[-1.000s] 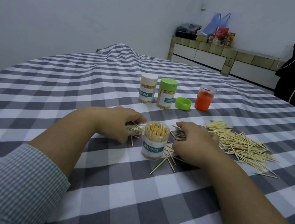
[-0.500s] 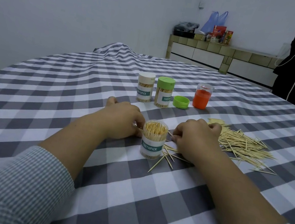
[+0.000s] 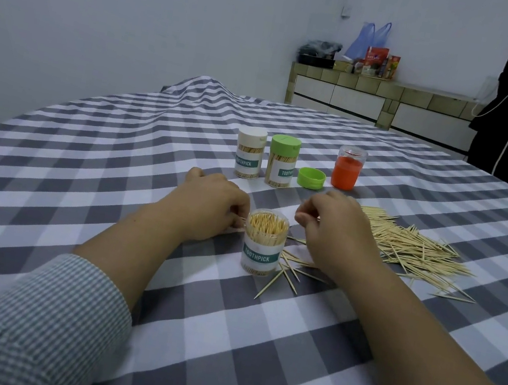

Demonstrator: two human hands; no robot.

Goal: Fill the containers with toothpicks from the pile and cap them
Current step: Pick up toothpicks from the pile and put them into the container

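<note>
- An open clear container labelled TOOTHPICK stands upright on the checked tablecloth, packed with toothpicks standing on end and carrying no cap.
- The left hand rests on the cloth just left of that container, fingers curled in towards its rim; a toothpick tip or two shows at the fingertips, so it seems to be pinching some, though the grip itself is hidden behind the knuckles.
- The right hand hovers just right of the container, thumb and forefinger pressed together in a pinch near the rim; whether a toothpick is between them I cannot tell.
- A few stray toothpicks lie scattered on the cloth at the container's foot, under the right wrist.
- The main pile of toothpicks is spread out flat to the right of the right hand.
- Further back stand two filled containers side by side: one with a white cap, and just beside it one with a green cap.
- A loose green cap lies on the cloth to their right.
- Beside that cap sits a clear container with something orange inside it.
- Both forearms come out of striped sleeves pushed up the arms.
</note>
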